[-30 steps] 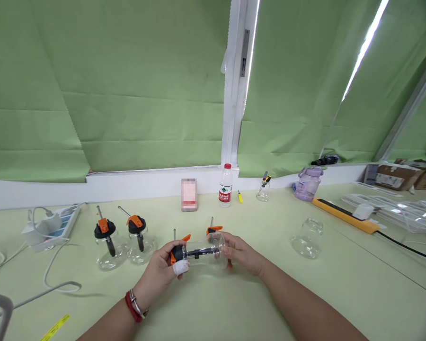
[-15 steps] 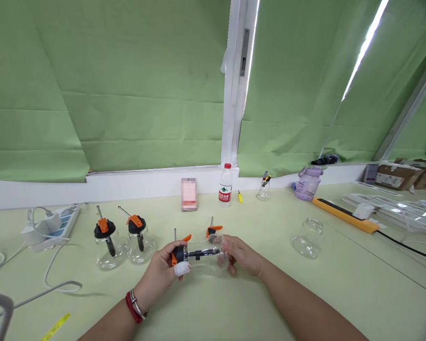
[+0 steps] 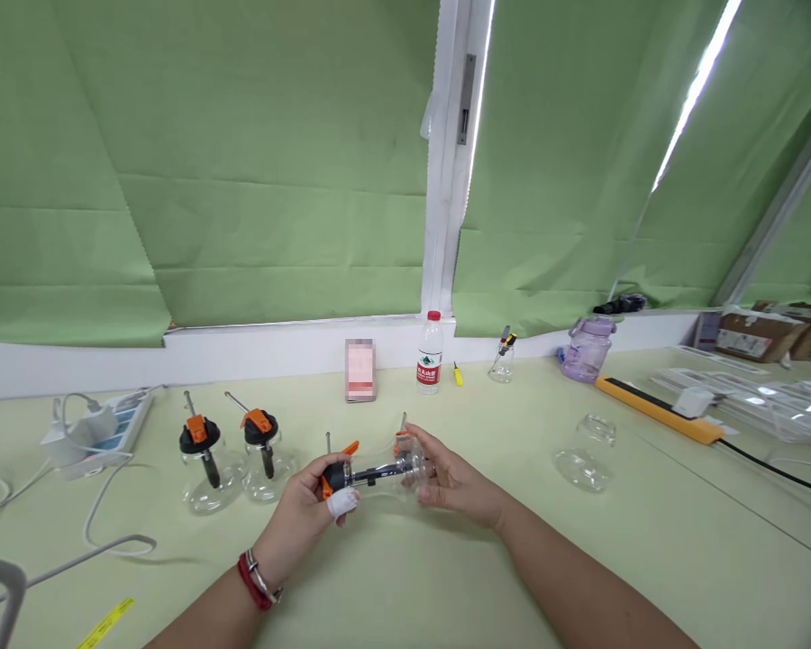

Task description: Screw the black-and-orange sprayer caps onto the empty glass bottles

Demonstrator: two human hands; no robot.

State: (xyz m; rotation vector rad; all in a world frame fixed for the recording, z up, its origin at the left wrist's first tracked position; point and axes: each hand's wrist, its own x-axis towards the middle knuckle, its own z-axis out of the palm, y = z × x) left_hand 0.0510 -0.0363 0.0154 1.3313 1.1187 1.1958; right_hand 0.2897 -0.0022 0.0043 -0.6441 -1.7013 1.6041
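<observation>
A clear glass jar (image 3: 385,482) lies sideways between my hands, with a dark rod running inside it. My left hand (image 3: 311,500), its thumb wrapped in white, grips the black lid (image 3: 336,475) with orange parts at the jar's neck. At the jar's wide base, my right hand (image 3: 450,478) curves its fingers round the glass. Just behind the jar is another black-and-orange lid piece (image 3: 401,443) with a metal rod, partly hidden by glass and fingers. To the left stand two similar lidded glass jars (image 3: 206,491) (image 3: 270,478), upright.
An unlidded glass jar (image 3: 583,460) stands at right. Along the back are a phone (image 3: 360,371), a water bottle (image 3: 430,356), a small jar of tools (image 3: 502,365) and a purple jug (image 3: 587,350). Power strips lie left (image 3: 118,433) and right (image 3: 655,410), with cables.
My right hand has turned on the jar's base, its fingers now higher and its thumb in front. The jar and my left hand have shifted slightly left.
</observation>
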